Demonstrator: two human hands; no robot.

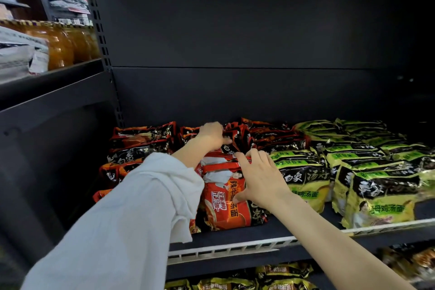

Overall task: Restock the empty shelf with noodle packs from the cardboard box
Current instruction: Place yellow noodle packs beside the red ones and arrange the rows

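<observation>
Red noodle packs stand in rows on the dark shelf [270, 228]. The front red pack [221, 207] is upright in the middle row. My right hand [261, 179] spans it, fingers over its top edge and thumb on its face. Farther back, my left hand [211, 135], in a white sleeve, curls over the top of a red pack in the rear [235, 141]. More red packs [141, 139] lie stacked at the left. The cardboard box is out of view.
Green-yellow noodle packs [306, 179] fill the right half of the shelf. A white rail [235, 246] runs along its front edge. Jars of orange preserve [63, 47] stand on the neighbouring shelf at upper left. More packs [282, 273] sit on the shelf below.
</observation>
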